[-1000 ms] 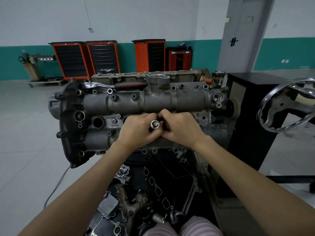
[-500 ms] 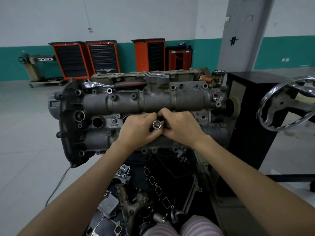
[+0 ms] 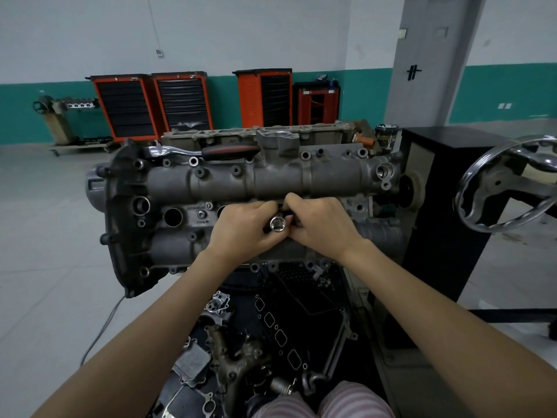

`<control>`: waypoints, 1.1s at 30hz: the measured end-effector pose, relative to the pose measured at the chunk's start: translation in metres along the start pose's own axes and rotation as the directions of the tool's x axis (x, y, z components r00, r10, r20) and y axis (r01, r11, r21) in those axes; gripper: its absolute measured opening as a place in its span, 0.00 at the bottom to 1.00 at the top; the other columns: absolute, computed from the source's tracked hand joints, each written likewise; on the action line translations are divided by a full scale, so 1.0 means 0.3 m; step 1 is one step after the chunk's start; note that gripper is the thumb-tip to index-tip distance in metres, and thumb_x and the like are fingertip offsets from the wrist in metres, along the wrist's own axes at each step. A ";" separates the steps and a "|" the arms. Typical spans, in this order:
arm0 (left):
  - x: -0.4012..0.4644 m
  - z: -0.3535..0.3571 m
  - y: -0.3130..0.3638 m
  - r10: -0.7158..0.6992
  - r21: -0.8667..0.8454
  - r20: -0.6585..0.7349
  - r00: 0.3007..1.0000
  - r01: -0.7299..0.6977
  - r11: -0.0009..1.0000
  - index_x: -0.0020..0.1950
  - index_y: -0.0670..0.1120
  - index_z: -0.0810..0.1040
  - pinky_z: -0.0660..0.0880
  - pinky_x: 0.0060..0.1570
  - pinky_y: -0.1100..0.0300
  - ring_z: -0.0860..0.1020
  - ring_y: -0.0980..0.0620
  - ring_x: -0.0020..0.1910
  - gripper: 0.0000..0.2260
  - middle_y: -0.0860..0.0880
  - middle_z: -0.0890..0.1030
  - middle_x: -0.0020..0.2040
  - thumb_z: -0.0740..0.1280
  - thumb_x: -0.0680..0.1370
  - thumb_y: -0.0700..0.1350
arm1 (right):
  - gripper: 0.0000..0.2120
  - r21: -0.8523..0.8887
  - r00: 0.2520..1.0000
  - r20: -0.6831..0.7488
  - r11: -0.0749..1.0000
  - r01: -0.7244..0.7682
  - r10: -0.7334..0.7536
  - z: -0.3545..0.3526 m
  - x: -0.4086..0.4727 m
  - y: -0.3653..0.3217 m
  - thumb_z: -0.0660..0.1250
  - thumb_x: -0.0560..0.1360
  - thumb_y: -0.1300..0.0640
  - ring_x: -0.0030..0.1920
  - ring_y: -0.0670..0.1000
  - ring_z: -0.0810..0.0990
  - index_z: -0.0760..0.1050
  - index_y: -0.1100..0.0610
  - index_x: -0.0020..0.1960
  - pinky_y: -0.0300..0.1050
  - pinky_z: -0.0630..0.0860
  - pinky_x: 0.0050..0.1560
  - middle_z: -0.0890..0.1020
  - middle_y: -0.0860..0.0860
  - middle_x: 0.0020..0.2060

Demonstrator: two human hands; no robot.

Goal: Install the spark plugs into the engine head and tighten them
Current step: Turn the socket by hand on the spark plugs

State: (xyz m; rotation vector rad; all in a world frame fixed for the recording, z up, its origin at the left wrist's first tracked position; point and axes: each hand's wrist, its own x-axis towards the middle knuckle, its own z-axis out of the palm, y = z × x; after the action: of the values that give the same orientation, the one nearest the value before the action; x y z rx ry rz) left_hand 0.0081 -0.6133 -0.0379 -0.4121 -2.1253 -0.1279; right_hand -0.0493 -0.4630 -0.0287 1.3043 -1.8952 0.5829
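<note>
The grey engine head (image 3: 271, 182) sits on a stand in front of me, its cover facing me. My left hand (image 3: 241, 227) and my right hand (image 3: 322, 224) meet at its middle, both gripping a chrome spark plug socket (image 3: 278, 223) whose open end points at me. The socket's far end and any plug in it are hidden by my fingers. An empty plug well (image 3: 172, 217) shows at the left. A ratchet (image 3: 205, 151) with a black and red handle lies along the head's top edge.
A chrome handwheel (image 3: 506, 185) on a black stand (image 3: 446, 212) is at the right. Loose engine parts and gaskets (image 3: 271, 327) fill the tray below the head. Orange tool cabinets (image 3: 150, 107) line the far wall. A cable (image 3: 102, 330) trails on the floor at left.
Both hands stay closed round the socket; the socket's open end has shifted slightly to the right between my fingers, with small finger movement.
</note>
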 end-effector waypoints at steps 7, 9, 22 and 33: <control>0.000 -0.007 0.010 -0.019 -0.057 0.022 1.000 0.020 0.998 0.34 0.39 0.71 0.63 0.23 0.60 0.71 0.43 0.23 0.14 0.45 0.73 0.28 0.59 0.73 0.49 | 0.11 -0.031 1.000 0.009 0.999 0.021 -0.020 0.008 0.000 0.003 0.71 0.65 0.62 0.26 0.57 0.78 0.77 0.63 0.46 0.42 0.68 0.22 0.79 0.52 0.27; 0.000 -0.012 0.010 -0.025 -0.079 0.024 0.999 0.027 0.996 0.35 0.39 0.70 0.61 0.24 0.61 0.71 0.43 0.23 0.13 0.45 0.73 0.30 0.59 0.72 0.48 | 0.09 -0.039 0.999 0.014 0.999 0.037 -0.036 0.007 0.000 0.003 0.72 0.64 0.64 0.26 0.58 0.77 0.77 0.63 0.43 0.43 0.68 0.21 0.78 0.53 0.26; -0.002 -0.004 0.000 0.007 -0.028 0.026 1.000 -0.006 1.000 0.33 0.39 0.72 0.63 0.21 0.60 0.72 0.44 0.22 0.14 0.46 0.73 0.27 0.60 0.72 0.49 | 0.13 -0.001 1.000 -0.004 1.000 0.013 -0.013 0.007 -0.002 0.000 0.71 0.65 0.62 0.26 0.57 0.77 0.77 0.63 0.48 0.43 0.71 0.22 0.79 0.52 0.27; 0.000 -0.004 0.002 -0.021 -0.037 0.027 0.999 0.022 0.999 0.31 0.43 0.67 0.59 0.23 0.63 0.68 0.48 0.21 0.14 0.49 0.71 0.26 0.61 0.72 0.50 | 0.08 -0.002 1.000 -0.016 1.000 0.011 -0.011 -0.002 -0.002 -0.001 0.72 0.63 0.65 0.23 0.58 0.75 0.73 0.64 0.37 0.43 0.66 0.20 0.76 0.54 0.24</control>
State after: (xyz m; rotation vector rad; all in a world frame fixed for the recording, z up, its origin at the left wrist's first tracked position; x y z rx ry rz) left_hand 0.0095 -0.6130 -0.0373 -0.4150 -2.1571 -0.1752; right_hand -0.0488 -0.4625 -0.0288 1.3041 -1.8739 0.5839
